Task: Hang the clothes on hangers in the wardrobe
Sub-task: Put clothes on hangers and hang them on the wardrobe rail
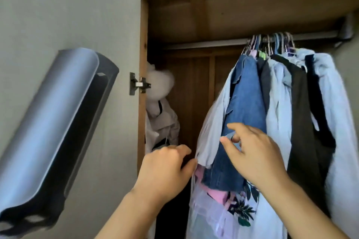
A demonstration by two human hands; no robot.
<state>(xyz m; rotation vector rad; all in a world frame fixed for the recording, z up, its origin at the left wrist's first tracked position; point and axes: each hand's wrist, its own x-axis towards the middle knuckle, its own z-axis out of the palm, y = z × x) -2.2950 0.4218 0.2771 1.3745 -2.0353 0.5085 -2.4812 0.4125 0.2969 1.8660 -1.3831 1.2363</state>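
The head view looks into an open wooden wardrobe (144,48) where a metal rail (204,44) runs under the shelf. A tight bunch of hangers (272,42) sits toward the rail's right end, and the clothes (281,103) hang from them, packed close together: a pale blue shirt (211,122) at the near edge, a denim jacket (246,99) touching it, then dark and light garments behind. Lower down, a sheer lilac piece and a floral print (244,209) show beneath the denim.

The left hand (165,170) is at the left edge of the pale shirt, its fingers loosely curled, thumb just touching the fabric edge — whether it actually pinches the cloth I cannot tell. The right hand (254,153) lies against the denim jacket with fingers spread and slightly bent, forefinger and thumb apart, nothing clamped between them.

A white soft bundle (160,83) hangs deep in the left corner, and a grey door handle (58,112) juts from the open door (blurred, close to the camera).

The risk, as I judge it, is crowding: tugging or parting these garments could drag a neighbouring hanger off the rail or slide the shirt from its shoulders — the sheer piece may also snag.
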